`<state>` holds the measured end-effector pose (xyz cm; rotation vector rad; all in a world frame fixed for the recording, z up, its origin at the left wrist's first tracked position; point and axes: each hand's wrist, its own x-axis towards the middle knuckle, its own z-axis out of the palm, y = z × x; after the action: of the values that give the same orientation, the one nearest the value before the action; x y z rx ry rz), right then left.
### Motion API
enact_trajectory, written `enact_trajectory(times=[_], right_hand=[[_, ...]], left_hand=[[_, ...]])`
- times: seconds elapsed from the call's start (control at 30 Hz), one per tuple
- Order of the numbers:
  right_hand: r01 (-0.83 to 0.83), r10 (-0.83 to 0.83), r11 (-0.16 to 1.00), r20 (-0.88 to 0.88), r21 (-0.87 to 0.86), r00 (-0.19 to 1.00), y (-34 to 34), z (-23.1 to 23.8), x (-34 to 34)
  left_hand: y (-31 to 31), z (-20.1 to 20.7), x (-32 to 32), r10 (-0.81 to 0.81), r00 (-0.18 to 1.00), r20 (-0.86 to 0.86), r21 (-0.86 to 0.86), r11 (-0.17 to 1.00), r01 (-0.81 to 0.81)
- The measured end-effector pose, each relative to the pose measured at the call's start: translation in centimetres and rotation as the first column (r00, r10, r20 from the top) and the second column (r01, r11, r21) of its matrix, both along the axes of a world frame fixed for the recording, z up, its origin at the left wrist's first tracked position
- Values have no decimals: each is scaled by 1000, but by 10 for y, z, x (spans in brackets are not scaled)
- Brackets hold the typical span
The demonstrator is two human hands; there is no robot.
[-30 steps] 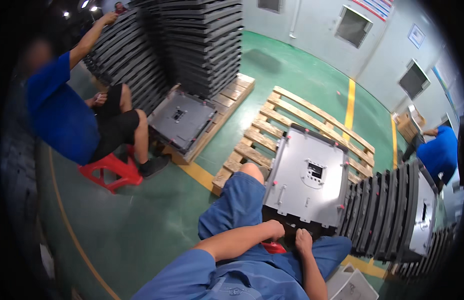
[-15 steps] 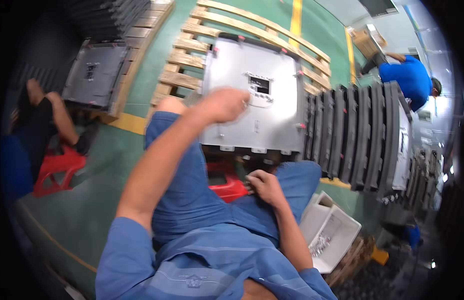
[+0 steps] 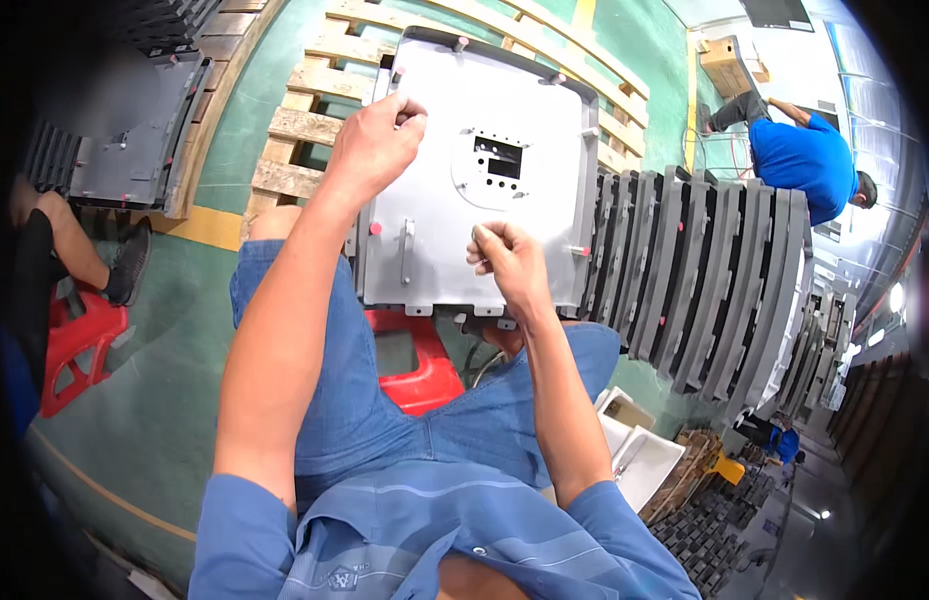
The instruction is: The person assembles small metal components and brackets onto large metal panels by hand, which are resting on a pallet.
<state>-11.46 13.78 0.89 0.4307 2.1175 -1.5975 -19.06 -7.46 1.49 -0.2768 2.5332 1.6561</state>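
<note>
A grey-white metal panel [image 3: 455,255] with a dark raised rim lies before my knees, on or above a wooden pallet. Near its middle is a rectangular cut-out with small holes around it, and several posts with pinkish caps stand along its edges. My left hand [image 3: 380,145] hovers by the panel's left side, fingers curled and thumb drawn in. Over the lower middle of the panel is my right hand [image 3: 510,262], its fingertips pinched together. Whatever either hand may hold is too small or hidden to make out.
Beside the panel, at right, stands a long row of dark frames [image 3: 675,270]. White bins [image 3: 650,465] sit by my right thigh, and a red stool [image 3: 420,375] is beneath me. A co-worker in blue [image 3: 800,160] bends at far right; another person's leg [image 3: 80,240] shows at left.
My left hand has moved from the cut-out to the panel's left side. My right hand has risen from my lap to over the panel. The view has shifted somewhat.
</note>
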Motion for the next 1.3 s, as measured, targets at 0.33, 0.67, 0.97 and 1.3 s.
enact_trajectory(times=[0.33,0.67,0.97,1.3], right_hand=[[117,-91,978,-154,170,984,-5,-56,-61],[52,156,830,-321,555,934,-12,-80,-65],[-55,578,611,-398,790,712,-23,-85,-68],[91,632,440,-380,894,675,-31,-88,-59]], left_hand=[[-4,2,-3,4,1000,16,15,1000,-4],[4,9,-2,-70,998,0,-43,997,70],[13,14,-4,-153,987,37,-43,987,155],[24,-9,5,-324,946,15,-234,919,318]])
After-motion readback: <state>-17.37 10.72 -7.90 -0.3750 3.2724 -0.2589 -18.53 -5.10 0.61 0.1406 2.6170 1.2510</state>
